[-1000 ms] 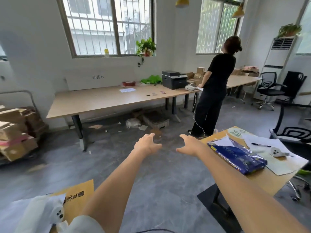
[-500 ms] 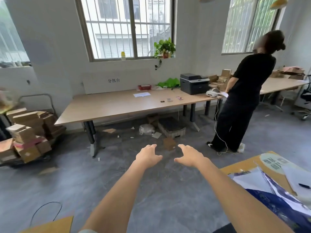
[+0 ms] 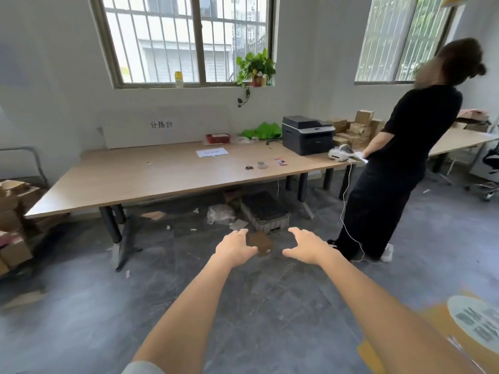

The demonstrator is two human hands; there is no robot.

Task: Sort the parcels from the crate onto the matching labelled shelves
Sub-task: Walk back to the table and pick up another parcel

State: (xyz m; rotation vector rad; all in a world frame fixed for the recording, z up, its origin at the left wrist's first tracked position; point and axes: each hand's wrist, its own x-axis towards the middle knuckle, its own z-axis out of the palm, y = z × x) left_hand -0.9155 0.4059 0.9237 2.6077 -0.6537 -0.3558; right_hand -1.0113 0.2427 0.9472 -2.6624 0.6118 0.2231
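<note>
Both my arms reach forward over the grey floor. My left hand (image 3: 235,247) and my right hand (image 3: 306,245) are held apart with spread fingers and nothing in them. Between them, farther off on the floor, lies a small brown cardboard parcel (image 3: 260,242). A dark plastic crate (image 3: 266,211) sits on the floor under the long wooden table (image 3: 151,176). Cardboard parcels (image 3: 13,228) are stacked on a trolley at the left edge. More boxes (image 3: 356,129) are piled at the back of the table. No labelled shelves are in view.
A person in black (image 3: 399,163) stands at the table's right end, with a white cable trailing to the floor. A printer (image 3: 307,134), papers and small items lie on the table. A plastic bag (image 3: 220,214) and scraps litter the floor. A yellow-topped desk corner (image 3: 442,327) is at lower right.
My view has moved forward and to the left, toward the long table. The desk with the blue packet has slid out of view at right. Both hands stay open and extended.
</note>
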